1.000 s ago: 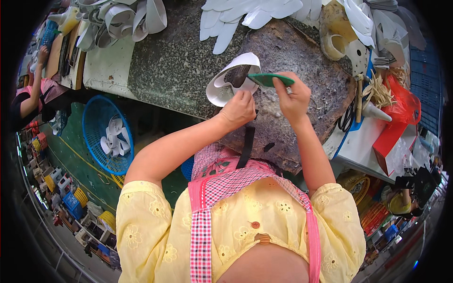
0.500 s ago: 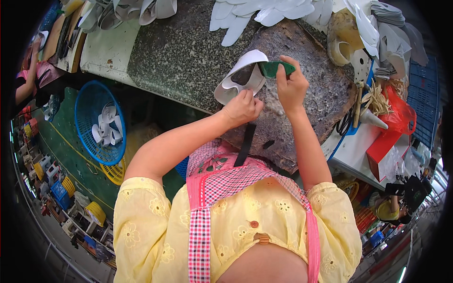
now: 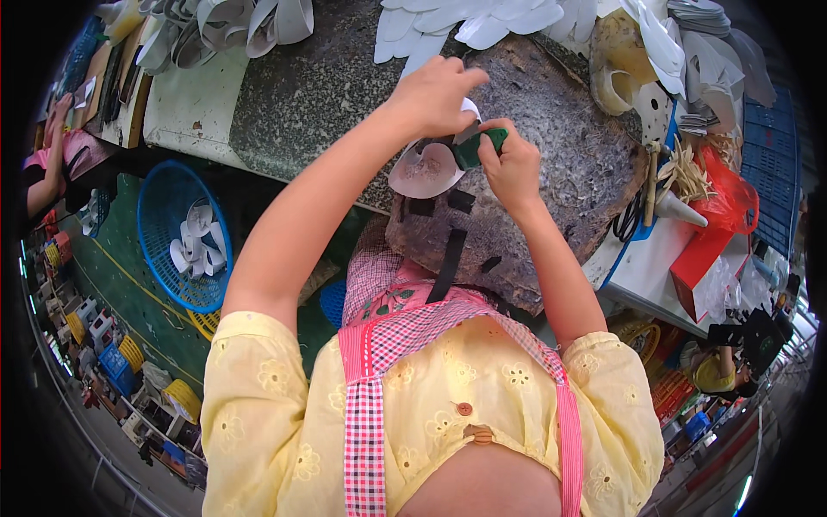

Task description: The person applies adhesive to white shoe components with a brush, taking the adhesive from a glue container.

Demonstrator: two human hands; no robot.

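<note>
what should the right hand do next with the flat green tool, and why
Probably slide the flat green tool gently along the smooth, curved white piece: the right hand grips it at that piece's edge, while the left hand is over the far end, perhaps to steady it, though contact is unclear.

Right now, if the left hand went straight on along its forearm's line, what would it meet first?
Likely the white flat pieces just beyond the left hand, though its height is unclear, so it might pass over them.
</note>
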